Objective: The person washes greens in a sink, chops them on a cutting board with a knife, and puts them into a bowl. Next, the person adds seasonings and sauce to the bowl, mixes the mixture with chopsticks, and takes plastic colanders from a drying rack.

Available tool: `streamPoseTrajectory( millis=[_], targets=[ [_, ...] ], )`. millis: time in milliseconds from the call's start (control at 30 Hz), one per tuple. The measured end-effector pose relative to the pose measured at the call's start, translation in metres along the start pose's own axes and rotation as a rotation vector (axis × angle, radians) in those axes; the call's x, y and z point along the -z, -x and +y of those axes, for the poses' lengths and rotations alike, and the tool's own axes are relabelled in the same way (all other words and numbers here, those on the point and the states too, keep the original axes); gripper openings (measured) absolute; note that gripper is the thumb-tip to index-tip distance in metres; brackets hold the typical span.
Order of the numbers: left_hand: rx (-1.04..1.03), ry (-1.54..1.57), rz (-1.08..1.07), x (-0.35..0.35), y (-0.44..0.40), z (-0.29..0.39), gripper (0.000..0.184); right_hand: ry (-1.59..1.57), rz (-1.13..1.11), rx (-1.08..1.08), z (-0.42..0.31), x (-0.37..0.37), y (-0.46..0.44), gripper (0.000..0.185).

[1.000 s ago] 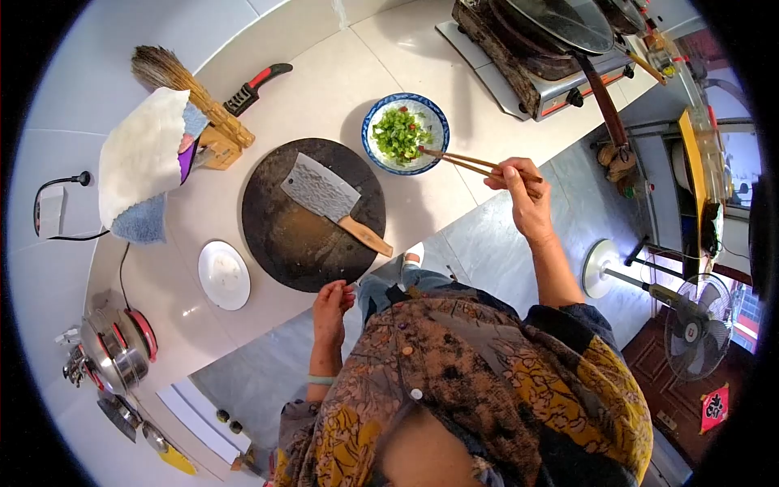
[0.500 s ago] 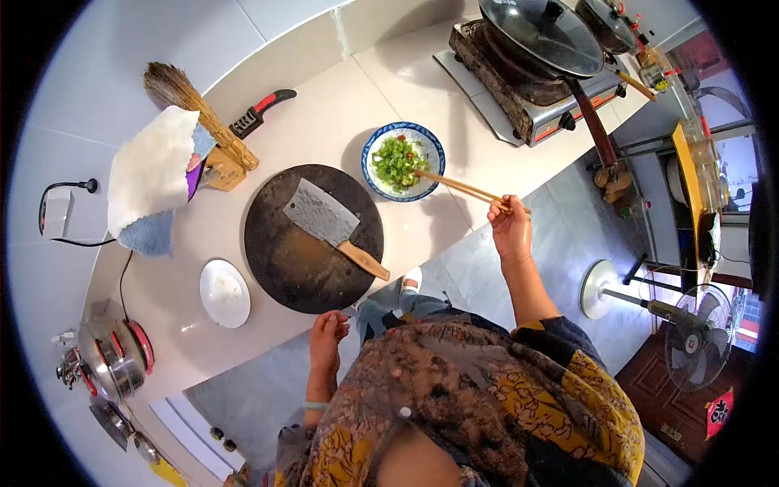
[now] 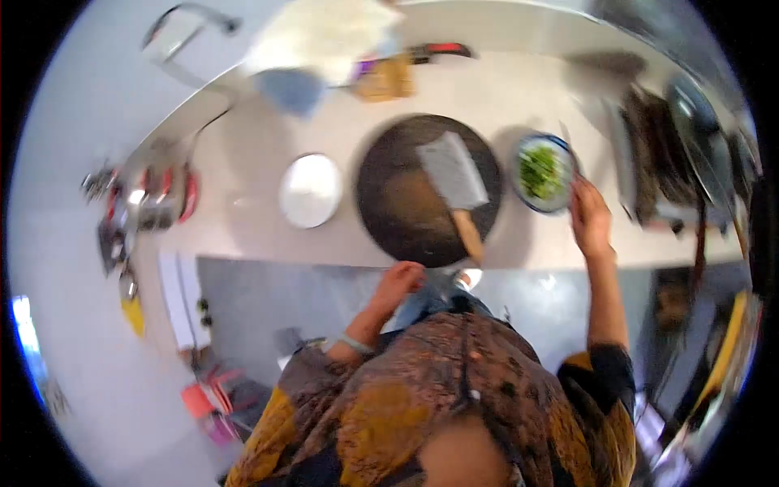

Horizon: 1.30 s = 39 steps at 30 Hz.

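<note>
The picture is blurred by motion. My right hand is closed on the chopsticks at the right side of a blue-rimmed bowl that holds chopped greens. Near the front edge of a round dark chopping board is my left hand, its fingers curled; whether anything small is between them is hidden. On the board lies a cleaver, its wooden handle pointing toward me. A white oval plate stands left of the board.
On the right of the counter are a stove and a lidded pan. Metal pots stand at the far left. A knife block, cloths and a black-and-red tool are at the back.
The view has swung round, so the counter now runs across the frame. The chopsticks have gone from reaching into the greens to standing more upright at the bowl's right side.
</note>
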<state>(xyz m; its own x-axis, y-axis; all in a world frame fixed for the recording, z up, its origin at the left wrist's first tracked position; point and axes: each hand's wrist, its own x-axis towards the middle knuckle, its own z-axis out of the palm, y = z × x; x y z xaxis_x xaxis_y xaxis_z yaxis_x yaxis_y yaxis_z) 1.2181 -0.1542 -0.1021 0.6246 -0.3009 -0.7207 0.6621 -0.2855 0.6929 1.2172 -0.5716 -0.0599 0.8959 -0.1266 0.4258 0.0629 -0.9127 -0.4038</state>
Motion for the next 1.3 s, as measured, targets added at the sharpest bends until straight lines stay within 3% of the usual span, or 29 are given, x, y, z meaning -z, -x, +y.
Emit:
streamPoseTrajectory(
  millis=[67,133,167,267,333,433,533,567,667,700,800,833,1000,1067,1133,1200,1300],
  targets=[
    [0.006,0.048,-0.005,0.003,0.002,-0.006,0.029,0.143,-0.252,0.043,0.006,-0.013,0.008,0.031],
    [-0.063,-0.012,0.018,0.012,-0.006,-0.030,0.028,0.169,-0.304,0.155,-0.008,-0.014,0.014,0.038],
    [-0.120,0.134,0.002,0.016,-0.009,-0.042,0.027,0.159,-0.333,0.215,0.002,-0.025,0.023,0.045],
    [-0.030,0.166,0.053,0.025,0.005,-0.033,0.025,0.121,-0.378,0.239,0.005,-0.044,0.043,0.074],
    [-0.063,0.219,0.091,0.030,0.013,-0.042,0.025,0.166,-0.435,0.133,0.007,-0.054,0.049,0.078],
    [-0.057,0.240,0.113,0.038,0.023,-0.055,0.024,0.143,-0.322,0.228,-0.002,-0.057,0.046,0.073],
    [-0.034,0.230,0.141,0.048,0.031,-0.056,0.024,0.124,-0.365,0.141,0.013,-0.075,0.060,0.078],
    [-0.025,0.227,0.153,0.052,0.034,-0.056,0.024,0.167,-0.410,0.106,0.014,-0.075,0.062,0.068],
    [-0.031,0.219,0.171,0.065,0.047,-0.048,0.025,0.233,-0.404,0.185,0.013,-0.073,0.060,0.061],
    [-0.043,0.236,0.173,0.072,0.048,-0.051,0.025,0.258,-0.495,0.118,0.010,-0.069,0.060,0.063],
    [-0.074,0.264,0.181,0.095,0.059,-0.063,0.025,0.265,-0.401,0.258,0.005,-0.050,0.070,0.071],
    [-0.084,0.254,0.181,0.104,0.071,-0.060,0.025,0.328,-0.470,0.063,-0.001,-0.043,0.078,0.074],
    [-0.211,0.327,0.258,0.156,0.093,-0.115,0.021,0.481,-0.524,-0.321,0.019,-0.024,0.151,0.062],
    [-0.235,0.338,0.314,0.184,0.115,-0.130,0.022,0.474,-0.353,-0.225,-0.021,-0.012,0.185,0.055],
    [-0.261,0.267,0.370,0.220,0.137,-0.150,0.023,0.709,-0.289,0.240,-0.186,0.024,0.141,0.019],
    [-0.313,0.180,0.436,0.265,0.175,-0.161,0.024,0.482,-0.316,0.283,-0.212,-0.022,0.176,0.024],
    [-0.114,-0.071,0.562,0.333,0.229,-0.182,0.025,-0.053,-0.580,0.261,-0.232,-0.126,0.216,0.043]
  ],
)
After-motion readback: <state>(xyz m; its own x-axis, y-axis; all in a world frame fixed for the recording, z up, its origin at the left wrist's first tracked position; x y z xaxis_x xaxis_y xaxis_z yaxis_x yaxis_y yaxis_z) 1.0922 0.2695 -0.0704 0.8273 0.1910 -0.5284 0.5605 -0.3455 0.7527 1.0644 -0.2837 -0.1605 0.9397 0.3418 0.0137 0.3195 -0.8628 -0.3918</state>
